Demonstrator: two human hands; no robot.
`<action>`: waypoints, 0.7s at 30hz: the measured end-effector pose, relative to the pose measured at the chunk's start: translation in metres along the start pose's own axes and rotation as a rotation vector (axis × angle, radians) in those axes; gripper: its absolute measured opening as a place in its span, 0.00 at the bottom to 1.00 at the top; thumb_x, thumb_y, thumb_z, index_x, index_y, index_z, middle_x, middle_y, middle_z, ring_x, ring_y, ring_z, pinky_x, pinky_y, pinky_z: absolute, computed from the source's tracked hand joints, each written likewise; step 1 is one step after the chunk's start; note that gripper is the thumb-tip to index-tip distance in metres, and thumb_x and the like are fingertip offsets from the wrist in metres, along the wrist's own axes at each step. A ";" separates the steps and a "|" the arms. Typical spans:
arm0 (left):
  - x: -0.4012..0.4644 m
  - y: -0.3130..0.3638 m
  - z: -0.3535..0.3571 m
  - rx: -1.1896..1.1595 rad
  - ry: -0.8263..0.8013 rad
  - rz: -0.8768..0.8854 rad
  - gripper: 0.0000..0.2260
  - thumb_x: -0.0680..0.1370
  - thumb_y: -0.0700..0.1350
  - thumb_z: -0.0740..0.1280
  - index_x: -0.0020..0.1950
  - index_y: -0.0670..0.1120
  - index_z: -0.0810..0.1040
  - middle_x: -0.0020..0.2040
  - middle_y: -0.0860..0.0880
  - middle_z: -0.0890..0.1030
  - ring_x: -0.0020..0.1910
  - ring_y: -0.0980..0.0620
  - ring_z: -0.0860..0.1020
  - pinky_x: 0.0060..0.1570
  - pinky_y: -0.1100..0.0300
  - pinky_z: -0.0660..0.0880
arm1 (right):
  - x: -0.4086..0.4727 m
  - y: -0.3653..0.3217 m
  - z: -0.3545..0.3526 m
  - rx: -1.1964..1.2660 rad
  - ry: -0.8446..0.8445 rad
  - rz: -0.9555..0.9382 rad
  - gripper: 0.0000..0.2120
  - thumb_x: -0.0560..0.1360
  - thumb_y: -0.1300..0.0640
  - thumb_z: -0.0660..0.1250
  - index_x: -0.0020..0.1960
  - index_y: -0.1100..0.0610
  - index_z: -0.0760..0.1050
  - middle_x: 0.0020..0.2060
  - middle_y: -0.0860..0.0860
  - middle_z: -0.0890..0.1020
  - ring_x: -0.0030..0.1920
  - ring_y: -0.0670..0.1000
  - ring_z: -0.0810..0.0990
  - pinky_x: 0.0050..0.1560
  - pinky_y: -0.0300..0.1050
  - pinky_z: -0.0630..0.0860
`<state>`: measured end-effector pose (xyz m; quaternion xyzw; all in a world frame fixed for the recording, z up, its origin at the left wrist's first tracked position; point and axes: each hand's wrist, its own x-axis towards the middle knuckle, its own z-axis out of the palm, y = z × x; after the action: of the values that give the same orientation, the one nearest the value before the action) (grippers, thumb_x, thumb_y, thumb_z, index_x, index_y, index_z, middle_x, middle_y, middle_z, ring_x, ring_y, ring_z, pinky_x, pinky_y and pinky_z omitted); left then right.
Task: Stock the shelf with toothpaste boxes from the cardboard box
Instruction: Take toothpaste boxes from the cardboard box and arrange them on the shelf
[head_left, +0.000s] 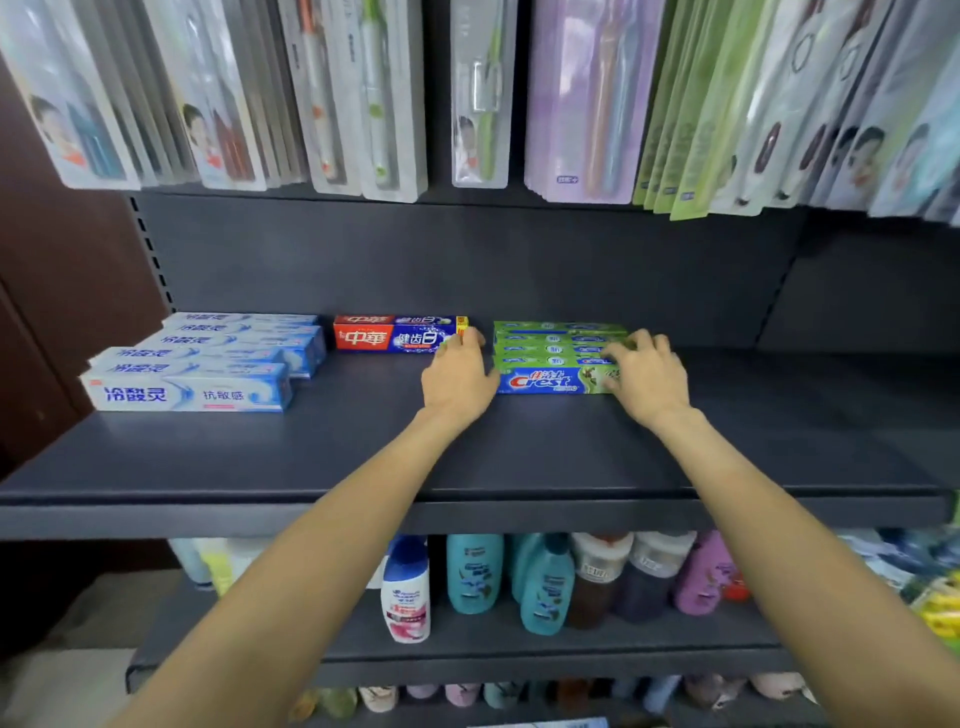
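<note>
Green Crest boxes sit stacked mid-shelf, between both hands: left hand and right hand press their ends with relaxed fingers, gripping nothing. Squaring seems underway; next, fetch more.

Retail shop aisle, dark metal shelf with toothpaste boxes faced outward, packaged toothbrushes hanging at 12 o'clock, shampoo bottles at 6 o'clock

Both arms reach forward, left hand and right hand palm-down, fingers loosely curled.
</note>
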<state>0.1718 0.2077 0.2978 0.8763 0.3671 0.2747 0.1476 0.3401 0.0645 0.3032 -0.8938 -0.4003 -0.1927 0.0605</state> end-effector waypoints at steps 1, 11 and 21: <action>-0.002 0.004 0.000 0.036 0.030 0.017 0.16 0.76 0.48 0.65 0.62 0.46 0.69 0.62 0.46 0.74 0.61 0.45 0.73 0.50 0.51 0.72 | 0.000 0.000 0.004 0.030 -0.008 0.000 0.20 0.76 0.51 0.65 0.66 0.55 0.71 0.63 0.58 0.71 0.61 0.59 0.69 0.57 0.52 0.70; -0.118 0.033 -0.018 -0.463 0.034 0.269 0.05 0.76 0.50 0.65 0.50 0.51 0.77 0.39 0.58 0.81 0.40 0.58 0.80 0.46 0.58 0.76 | -0.138 -0.014 -0.014 0.655 0.353 -0.156 0.12 0.76 0.53 0.61 0.55 0.54 0.79 0.50 0.49 0.82 0.51 0.53 0.78 0.48 0.48 0.75; -0.283 -0.011 0.076 -0.440 -0.222 0.145 0.10 0.77 0.51 0.62 0.49 0.46 0.78 0.36 0.54 0.81 0.33 0.56 0.79 0.36 0.61 0.74 | -0.306 0.012 0.096 0.609 -0.270 -0.255 0.09 0.74 0.55 0.62 0.51 0.52 0.80 0.43 0.49 0.84 0.42 0.54 0.83 0.37 0.48 0.78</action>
<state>0.0463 0.0063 0.1260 0.8718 0.2164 0.2601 0.3541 0.1919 -0.1305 0.0952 -0.7950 -0.5523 0.0495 0.2459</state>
